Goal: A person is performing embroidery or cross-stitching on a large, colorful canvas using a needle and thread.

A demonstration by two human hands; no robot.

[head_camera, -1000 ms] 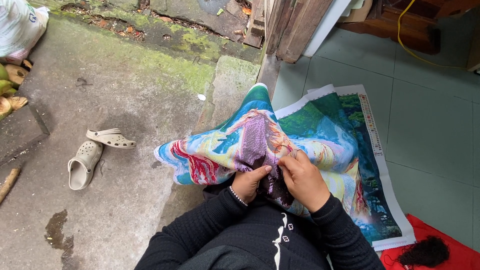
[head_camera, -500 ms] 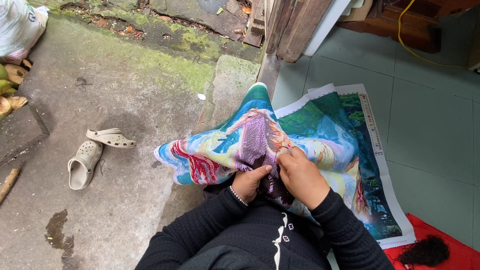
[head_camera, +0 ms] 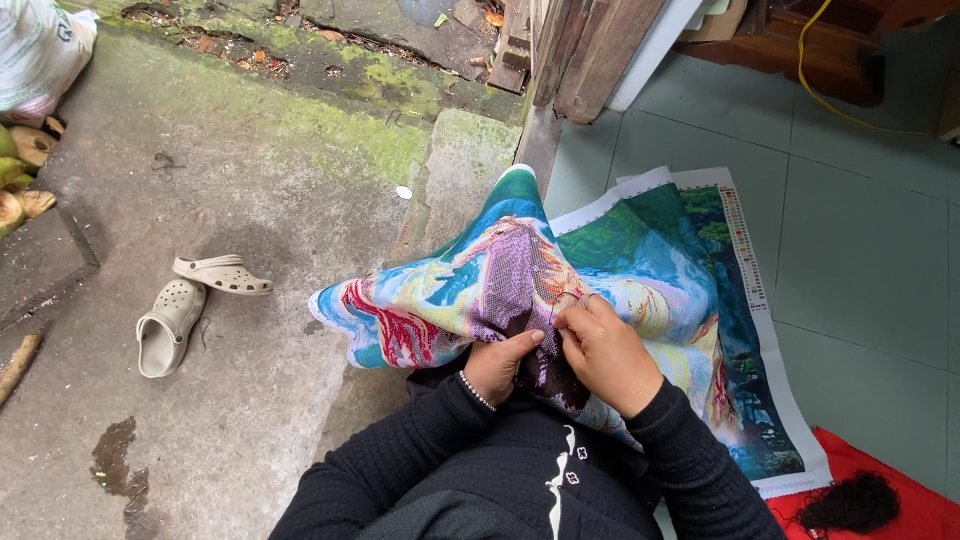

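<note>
A person in a black sweater is sitting in a doorway and looking down at a big, colourful cloth picture (head_camera: pixel 640 270) that is lying over their lap and spreading out onto the green tiled floor (head_camera: pixel 860 250) to the right. The left hand (head_camera: pixel 497 365) is curling around a bunched-up fold of the cloth near the purple and dark part, with the thumb pressing on top, so it is holding the cloth tight. The right hand (head_camera: pixel 605 352) is resting just beside it, touching the same spot, with its fingers pinched close together on the cloth; whether something tiny is between the fingertips is too small to tell. The two hands are almost touching each other. A bead bracelet (head_camera: pixel 476 390) is sitting on the left wrist. On the grey concrete ground (head_camera: pixel 250 180) to the left, two pale clogs (head_camera: pixel 195 300) are lying well apart from the person, one flat and one tipped on its side. A red cloth (head_camera: pixel 900 510) with a clump of dark thread (head_camera: pixel 850 503) on it is lying at the bottom right, just past the white edge of the cloth picture.
</note>
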